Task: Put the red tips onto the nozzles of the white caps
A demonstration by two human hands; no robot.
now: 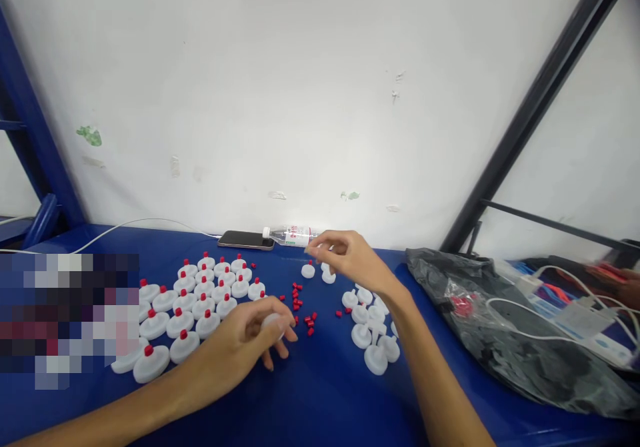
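Observation:
My left hand (255,330) is closed around a white round cap (271,324), partly hidden by the fingers. My right hand (350,257) is raised at the back of the table with thumb and fingertips pinched together; what they hold, if anything, is too small to make out. Just below those fingertips stands a white cap with a red tip (308,271). Small red tips (310,322) lie scattered between my hands. Left of them, white caps with red tips (204,289) stand in rows. White spouted caps without red tips (376,359) are heaped beside my right forearm.
A clear bottle (295,235) lies by the wall, beside a phone (245,240) with a white cable. On the right, a dark plastic bag (480,340) lies under a small bag of red pieces (463,304) and a power strip (595,347). A pixelated patch covers the left side.

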